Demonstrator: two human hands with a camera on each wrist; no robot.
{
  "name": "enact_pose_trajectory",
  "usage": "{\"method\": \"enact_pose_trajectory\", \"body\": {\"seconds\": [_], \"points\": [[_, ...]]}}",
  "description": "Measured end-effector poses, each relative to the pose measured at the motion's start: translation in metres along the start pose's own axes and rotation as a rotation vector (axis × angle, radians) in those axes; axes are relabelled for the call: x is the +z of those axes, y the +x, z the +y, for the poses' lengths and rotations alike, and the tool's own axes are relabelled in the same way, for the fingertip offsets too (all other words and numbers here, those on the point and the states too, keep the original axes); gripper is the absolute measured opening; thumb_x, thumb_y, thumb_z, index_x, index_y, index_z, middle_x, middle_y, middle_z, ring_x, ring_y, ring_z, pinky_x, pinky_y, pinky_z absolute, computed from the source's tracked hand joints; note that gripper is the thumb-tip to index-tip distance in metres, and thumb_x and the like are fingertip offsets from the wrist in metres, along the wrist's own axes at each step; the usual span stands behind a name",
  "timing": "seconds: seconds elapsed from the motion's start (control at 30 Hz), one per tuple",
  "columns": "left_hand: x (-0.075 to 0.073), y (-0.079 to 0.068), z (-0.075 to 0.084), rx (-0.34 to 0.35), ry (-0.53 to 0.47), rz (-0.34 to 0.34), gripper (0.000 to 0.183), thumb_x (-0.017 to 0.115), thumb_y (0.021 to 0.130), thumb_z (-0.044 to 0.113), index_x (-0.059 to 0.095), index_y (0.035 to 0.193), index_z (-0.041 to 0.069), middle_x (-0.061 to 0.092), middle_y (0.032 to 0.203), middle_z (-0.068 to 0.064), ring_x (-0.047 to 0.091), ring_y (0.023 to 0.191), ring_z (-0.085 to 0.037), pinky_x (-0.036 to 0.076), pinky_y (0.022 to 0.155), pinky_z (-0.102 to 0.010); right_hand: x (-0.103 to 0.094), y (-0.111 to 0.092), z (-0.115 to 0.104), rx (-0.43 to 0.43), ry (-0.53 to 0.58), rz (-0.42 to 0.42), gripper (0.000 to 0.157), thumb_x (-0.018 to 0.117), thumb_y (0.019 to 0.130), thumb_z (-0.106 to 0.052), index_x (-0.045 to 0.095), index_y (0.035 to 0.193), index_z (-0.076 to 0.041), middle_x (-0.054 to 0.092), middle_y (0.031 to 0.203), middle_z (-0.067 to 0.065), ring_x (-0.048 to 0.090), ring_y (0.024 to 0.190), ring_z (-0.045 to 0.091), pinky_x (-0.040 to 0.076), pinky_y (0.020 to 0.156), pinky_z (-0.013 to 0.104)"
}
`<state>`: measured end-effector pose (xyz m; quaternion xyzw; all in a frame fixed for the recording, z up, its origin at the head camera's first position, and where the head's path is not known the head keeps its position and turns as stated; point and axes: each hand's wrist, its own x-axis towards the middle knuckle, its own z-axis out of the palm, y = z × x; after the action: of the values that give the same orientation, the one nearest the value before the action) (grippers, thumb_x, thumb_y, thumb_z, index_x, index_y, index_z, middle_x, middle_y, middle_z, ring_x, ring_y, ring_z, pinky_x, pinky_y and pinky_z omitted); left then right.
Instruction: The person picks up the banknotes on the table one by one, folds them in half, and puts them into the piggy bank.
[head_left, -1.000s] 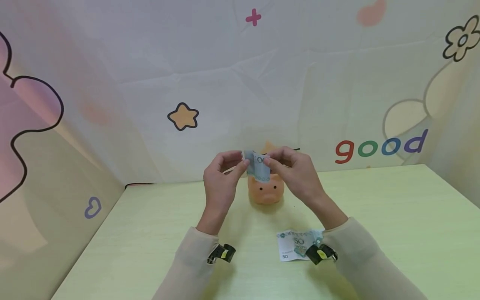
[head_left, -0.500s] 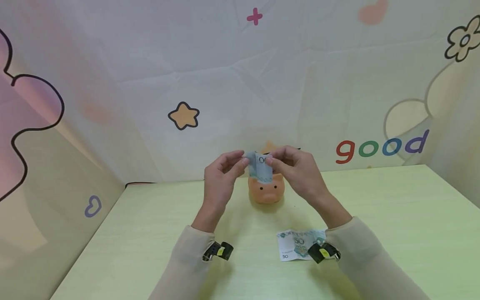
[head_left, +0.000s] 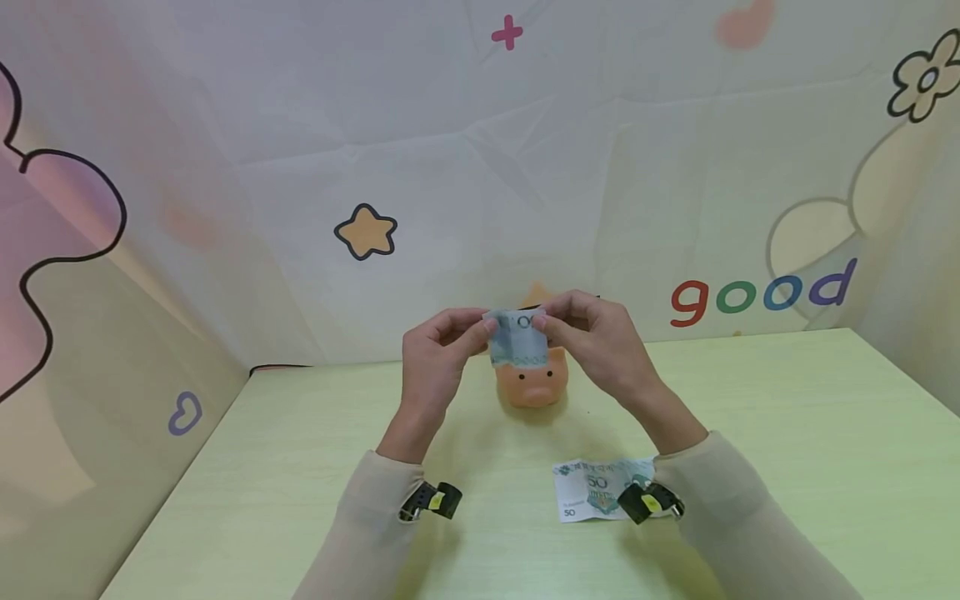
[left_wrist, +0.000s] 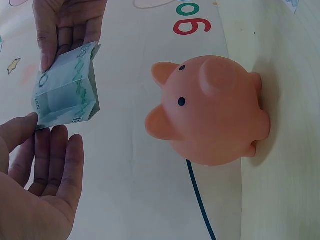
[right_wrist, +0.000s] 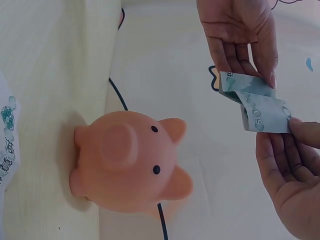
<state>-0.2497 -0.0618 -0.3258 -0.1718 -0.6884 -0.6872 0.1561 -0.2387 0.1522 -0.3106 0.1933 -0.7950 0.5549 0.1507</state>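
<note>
A folded pale green banknote (head_left: pixel 519 340) is held up in the air, creased and partly unfolded. My left hand (head_left: pixel 433 367) pinches its left end between thumb and fingers. At the other end, the thumb and fingers of my right hand (head_left: pixel 602 342) pinch it. Behind and below the note, an orange piggy bank (head_left: pixel 534 390) stands on the table facing me, its top covered by the note in the head view. Both wrist views show the piggy bank (left_wrist: pixel 215 110) apart from the hands. The folds of the banknote (right_wrist: pixel 260 107) show in the right wrist view.
Another banknote (head_left: pixel 588 492), marked 50, lies face up on the light table (head_left: pixel 300 467), partly hidden under the right sleeve and wrist camera. A white printed cloth (head_left: pixel 450 183) with cartoon shapes and the word "good" hangs behind the table.
The left hand has taken a pinch on the note's left end and shifted slightly left. The note is spread wider and flatter than before. The piggy bank and the lying note have stayed put.
</note>
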Motion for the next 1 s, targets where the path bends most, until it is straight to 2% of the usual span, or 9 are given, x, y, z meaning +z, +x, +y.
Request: {"method": "enact_pose_trajectory", "body": {"seconds": [0.33,0.67,1.0], "points": [[-0.0008,-0.0006,0.0027,-0.015,0.002,0.003,0.017,0.076,0.101,0.011,0.078,0.112,-0.001,0.074,0.104,-0.012,0.073,0.089,-0.020,0.063,0.086,-0.032,-0.0020,0.0010,0.0005,-0.002,-0.004,0.017,0.016,0.071,0.103,-0.008,0.072,0.113,0.004,0.074,0.107,0.015,0.073,0.096,0.028,0.061,0.086,0.025],[0.0006,-0.0017,0.0045,0.028,0.006,0.002,0.014,0.075,0.100,0.008,0.078,0.108,-0.003,0.074,0.101,-0.011,0.073,0.088,-0.020,0.063,0.087,-0.034,-0.0037,0.0009,0.0001,0.004,-0.004,0.032,0.014,0.070,0.103,-0.005,0.072,0.113,0.004,0.074,0.107,0.016,0.073,0.097,0.029,0.061,0.085,0.025],[0.0025,-0.0018,0.0020,-0.034,-0.059,-0.012,0.015,0.073,0.102,0.007,0.075,0.110,-0.005,0.073,0.101,-0.011,0.073,0.087,-0.019,0.064,0.084,-0.034,-0.0052,0.0008,-0.0003,0.026,0.014,0.040,0.016,0.069,0.104,-0.006,0.071,0.115,0.005,0.073,0.109,0.018,0.073,0.097,0.029,0.061,0.085,0.023]]}}
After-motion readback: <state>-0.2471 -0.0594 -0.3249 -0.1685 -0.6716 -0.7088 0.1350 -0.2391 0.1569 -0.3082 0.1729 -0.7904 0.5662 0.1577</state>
